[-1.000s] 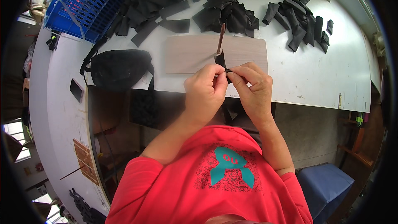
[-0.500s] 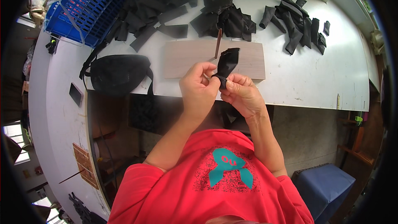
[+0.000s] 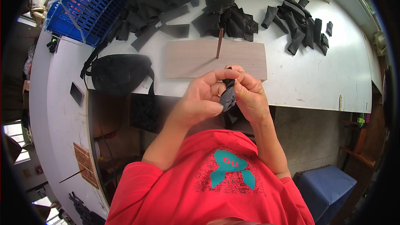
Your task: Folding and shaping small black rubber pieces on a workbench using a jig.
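Between my two hands is a small black fabric piece (image 3: 228, 96), partly hidden by my fingers. My left hand (image 3: 203, 96) curls round its left side, the thumb near the lower end and the index finger reaching across the top. On the other side my right hand (image 3: 251, 94) pinches it between thumb and fingers. Both hands are just in front of the table's near edge. Beyond them a wooden board (image 3: 183, 60) lies on the white table, with a thin brown rod (image 3: 219, 43) standing up from it.
Piles of black fabric pieces (image 3: 227, 14) lie behind the board, with more strips (image 3: 298, 27) at the right. A blue plastic basket (image 3: 83, 10) stands far left. Nearer are a black waist bag (image 3: 121, 74) and a phone (image 3: 76, 94). A blue-covered stool (image 3: 327, 191) stands low right.
The fabric piece, which pointed up above my fingers, now hangs lower between them. My left hand has turned and its index finger now reaches across the top.
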`<move>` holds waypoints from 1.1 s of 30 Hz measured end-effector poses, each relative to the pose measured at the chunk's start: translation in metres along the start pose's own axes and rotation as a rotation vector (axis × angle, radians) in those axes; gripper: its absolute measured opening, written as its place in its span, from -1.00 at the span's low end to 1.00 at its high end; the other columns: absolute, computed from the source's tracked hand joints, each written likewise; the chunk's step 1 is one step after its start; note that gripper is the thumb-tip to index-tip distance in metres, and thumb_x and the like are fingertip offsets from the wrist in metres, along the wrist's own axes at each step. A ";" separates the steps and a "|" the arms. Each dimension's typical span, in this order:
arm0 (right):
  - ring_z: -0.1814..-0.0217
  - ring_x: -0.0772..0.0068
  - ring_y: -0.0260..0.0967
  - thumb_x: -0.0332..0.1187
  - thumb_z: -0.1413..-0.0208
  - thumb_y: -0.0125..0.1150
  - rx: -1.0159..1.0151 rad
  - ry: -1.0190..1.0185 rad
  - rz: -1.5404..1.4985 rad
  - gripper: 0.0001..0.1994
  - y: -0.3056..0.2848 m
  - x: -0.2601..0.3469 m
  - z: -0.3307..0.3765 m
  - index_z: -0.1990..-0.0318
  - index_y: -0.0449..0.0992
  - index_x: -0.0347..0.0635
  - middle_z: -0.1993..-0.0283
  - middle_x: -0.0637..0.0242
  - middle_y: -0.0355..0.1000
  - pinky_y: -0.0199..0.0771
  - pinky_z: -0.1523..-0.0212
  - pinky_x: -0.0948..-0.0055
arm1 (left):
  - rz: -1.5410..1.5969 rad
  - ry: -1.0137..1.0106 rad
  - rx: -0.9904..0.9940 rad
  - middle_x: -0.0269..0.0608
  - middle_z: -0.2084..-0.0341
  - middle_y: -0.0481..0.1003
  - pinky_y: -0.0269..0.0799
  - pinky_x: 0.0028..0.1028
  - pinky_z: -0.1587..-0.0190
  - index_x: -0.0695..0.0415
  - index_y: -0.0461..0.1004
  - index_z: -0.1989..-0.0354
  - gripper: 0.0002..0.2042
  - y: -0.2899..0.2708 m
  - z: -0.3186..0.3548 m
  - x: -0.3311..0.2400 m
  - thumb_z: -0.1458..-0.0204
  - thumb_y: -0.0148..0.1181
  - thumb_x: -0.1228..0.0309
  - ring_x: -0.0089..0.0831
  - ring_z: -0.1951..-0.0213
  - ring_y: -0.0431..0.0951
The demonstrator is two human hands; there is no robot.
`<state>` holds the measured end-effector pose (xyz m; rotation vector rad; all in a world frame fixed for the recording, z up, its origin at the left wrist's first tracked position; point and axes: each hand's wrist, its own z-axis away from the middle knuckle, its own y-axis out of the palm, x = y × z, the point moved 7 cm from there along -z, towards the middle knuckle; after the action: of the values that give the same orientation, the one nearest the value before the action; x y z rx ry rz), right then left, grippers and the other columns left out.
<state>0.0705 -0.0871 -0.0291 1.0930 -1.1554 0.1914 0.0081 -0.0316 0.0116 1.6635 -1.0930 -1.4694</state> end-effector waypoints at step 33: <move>0.64 0.69 0.05 -0.25 -0.05 0.03 0.050 0.315 0.256 -0.77 -0.019 -0.006 -0.086 0.54 0.35 -0.19 0.66 0.50 0.17 0.06 0.62 0.69 | 0.533 0.062 -0.509 -0.25 0.61 0.40 -0.11 -0.72 0.80 0.32 0.36 0.26 -0.84 -0.094 -0.040 -0.029 -0.04 -0.10 0.51 -0.75 0.88 0.01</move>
<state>0.1345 -0.0282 -0.0440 0.9168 -1.0052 0.5747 0.0626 0.0329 -0.0523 0.9625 -0.9308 -1.2007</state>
